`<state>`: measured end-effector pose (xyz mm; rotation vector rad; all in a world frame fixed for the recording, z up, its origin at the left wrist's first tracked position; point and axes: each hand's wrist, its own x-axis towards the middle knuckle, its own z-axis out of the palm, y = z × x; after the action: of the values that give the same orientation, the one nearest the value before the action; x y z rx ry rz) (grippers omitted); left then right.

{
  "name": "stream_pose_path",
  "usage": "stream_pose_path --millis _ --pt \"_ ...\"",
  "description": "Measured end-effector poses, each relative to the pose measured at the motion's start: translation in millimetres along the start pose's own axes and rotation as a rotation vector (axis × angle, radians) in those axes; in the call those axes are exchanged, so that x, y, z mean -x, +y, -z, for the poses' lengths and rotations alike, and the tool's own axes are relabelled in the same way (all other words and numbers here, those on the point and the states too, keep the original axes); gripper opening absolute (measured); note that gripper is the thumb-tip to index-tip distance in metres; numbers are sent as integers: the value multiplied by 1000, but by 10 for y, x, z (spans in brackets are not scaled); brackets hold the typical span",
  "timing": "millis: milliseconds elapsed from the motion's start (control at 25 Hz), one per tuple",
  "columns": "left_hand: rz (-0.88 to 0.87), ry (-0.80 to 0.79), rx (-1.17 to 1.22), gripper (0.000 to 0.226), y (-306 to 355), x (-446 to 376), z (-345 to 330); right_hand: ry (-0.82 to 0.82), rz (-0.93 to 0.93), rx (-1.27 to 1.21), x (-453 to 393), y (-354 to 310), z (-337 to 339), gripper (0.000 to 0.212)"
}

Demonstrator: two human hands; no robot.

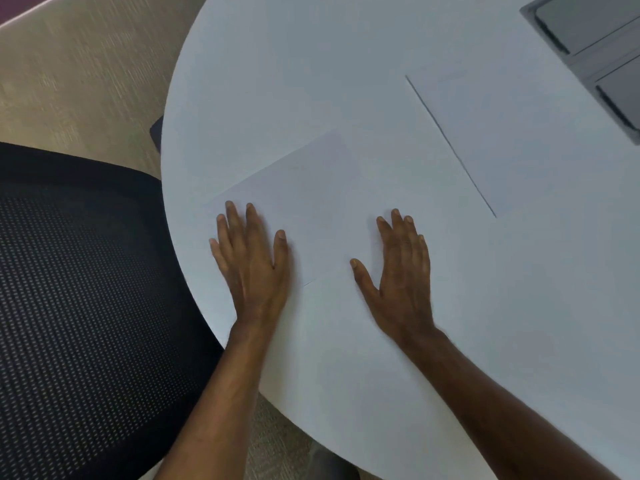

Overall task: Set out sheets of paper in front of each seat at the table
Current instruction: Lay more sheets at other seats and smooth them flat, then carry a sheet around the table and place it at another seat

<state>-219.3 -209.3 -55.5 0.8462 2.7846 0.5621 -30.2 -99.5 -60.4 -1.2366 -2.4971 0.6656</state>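
A white sheet of paper (311,199) lies flat near the rounded edge of the white table (277,71), in front of the black mesh chair (79,271). My left hand (252,261) rests flat on the sheet's left end, fingers spread. My right hand (401,275) lies flat on its right end, fingers apart. Neither hand grips anything. Further right lies a stack of white paper (512,140), its dark left edge showing a slight thickness.
A grey recessed panel with flaps (595,46) is set into the table at the top right. Beige carpet (86,74) shows to the left, beyond the chair.
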Motion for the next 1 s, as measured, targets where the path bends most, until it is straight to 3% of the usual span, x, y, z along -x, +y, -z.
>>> stream_pose_path --millis 560,1000 --pt "-214 -127 115 65 2579 -23 -1137 130 -259 106 -1005 2043 1339 74" --pt "-103 -51 -82 75 3252 -81 -1662 25 -326 143 -1664 2419 1624 111"
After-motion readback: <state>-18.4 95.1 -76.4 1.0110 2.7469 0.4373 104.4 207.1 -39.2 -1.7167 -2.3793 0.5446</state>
